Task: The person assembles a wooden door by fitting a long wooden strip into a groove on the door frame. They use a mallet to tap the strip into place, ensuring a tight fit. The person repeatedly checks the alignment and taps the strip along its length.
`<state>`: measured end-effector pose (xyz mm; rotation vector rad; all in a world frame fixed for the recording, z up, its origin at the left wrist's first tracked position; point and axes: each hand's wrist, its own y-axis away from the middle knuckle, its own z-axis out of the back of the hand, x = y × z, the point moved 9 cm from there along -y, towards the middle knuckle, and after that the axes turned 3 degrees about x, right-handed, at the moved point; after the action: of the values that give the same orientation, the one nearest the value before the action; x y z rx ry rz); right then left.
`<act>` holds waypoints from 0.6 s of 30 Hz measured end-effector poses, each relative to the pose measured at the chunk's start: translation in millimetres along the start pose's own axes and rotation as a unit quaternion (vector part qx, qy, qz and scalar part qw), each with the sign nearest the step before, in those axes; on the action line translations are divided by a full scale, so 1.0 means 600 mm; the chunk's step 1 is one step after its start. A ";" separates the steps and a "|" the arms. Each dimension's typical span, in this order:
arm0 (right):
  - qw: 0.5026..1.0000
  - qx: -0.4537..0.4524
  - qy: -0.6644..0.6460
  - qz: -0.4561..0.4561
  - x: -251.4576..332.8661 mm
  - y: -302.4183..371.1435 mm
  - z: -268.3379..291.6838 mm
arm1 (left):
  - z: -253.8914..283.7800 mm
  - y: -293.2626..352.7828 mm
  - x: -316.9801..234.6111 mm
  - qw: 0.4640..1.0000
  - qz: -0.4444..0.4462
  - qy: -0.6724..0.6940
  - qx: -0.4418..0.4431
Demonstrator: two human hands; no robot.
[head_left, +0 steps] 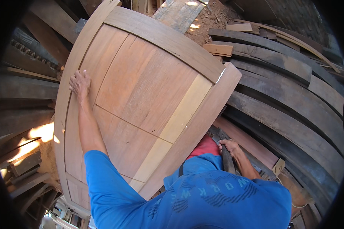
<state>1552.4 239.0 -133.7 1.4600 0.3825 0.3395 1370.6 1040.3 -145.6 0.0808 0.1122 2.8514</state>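
A large wooden panelled door (141,84) lies in front of me, with wide frame boards round thin inset planks. My left hand (80,82) rests on its left side, where the frame board meets the planks; its fingers are bent but apart, and no tool shows in it. To the right, close to my body, my right hand (228,146) is closed round a dark, long tool (227,162). The tool's upper end is near the door's right edge; its exact kind is unclear. A pale strip (187,110) runs along the planks' right side.
Long dark timber boards (286,95) are stacked to the right. More boards (26,86) lean or lie along the left. A worn plank (179,15) and reddish soil (214,19) are beyond the door. Small wood blocks (219,49) sit by its far right corner.
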 end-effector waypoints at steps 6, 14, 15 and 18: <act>0.994 0.049 0.082 0.055 0.061 0.094 -0.121 | -0.012 0.015 -0.006 0.998 -0.053 -0.007 -0.018; 0.906 0.099 0.309 0.274 0.188 0.184 -0.174 | -0.039 0.165 -0.074 0.995 -0.063 -0.024 -0.075; 0.869 0.110 0.362 0.320 0.214 0.183 -0.207 | -0.037 0.180 -0.071 0.997 -0.049 -0.027 -0.052; 0.783 0.073 0.442 0.432 0.254 0.133 -0.295 | -0.037 0.207 -0.068 0.995 -0.082 -0.005 -0.065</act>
<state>1609.7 471.6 -73.6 1.4753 0.4569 1.8161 1373.6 908.3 -158.9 0.0553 -0.0654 2.6865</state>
